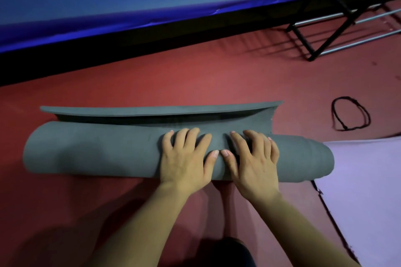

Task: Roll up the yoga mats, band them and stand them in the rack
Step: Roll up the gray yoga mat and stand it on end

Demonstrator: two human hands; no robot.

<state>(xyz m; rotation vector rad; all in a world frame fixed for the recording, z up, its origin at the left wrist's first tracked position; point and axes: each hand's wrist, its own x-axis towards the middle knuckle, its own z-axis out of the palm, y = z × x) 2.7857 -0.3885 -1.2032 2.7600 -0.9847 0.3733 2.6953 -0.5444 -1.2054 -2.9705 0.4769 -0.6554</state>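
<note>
Your left hand (184,158) and right hand (253,160) press flat, side by side, on the nearly rolled grey mat (93,149) on the red floor (195,84). Its loose end curls up just beyond your fingers. A black band (350,116) lies right of your right hand, with the rack (338,17) farther off and a lilac mat (364,191) beside your right forearm.

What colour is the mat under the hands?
The rolled mat is dark grey, seen best in the head view.

On my feed both forearms run bare from the bottom edge up to the left hand (186,158) and right hand (253,162). The fingers (191,136) end in short, plain nails with pale tips. Low in the middle a dark, rounded patch of clothing (230,252) shows; I cannot tell which garment.
</note>
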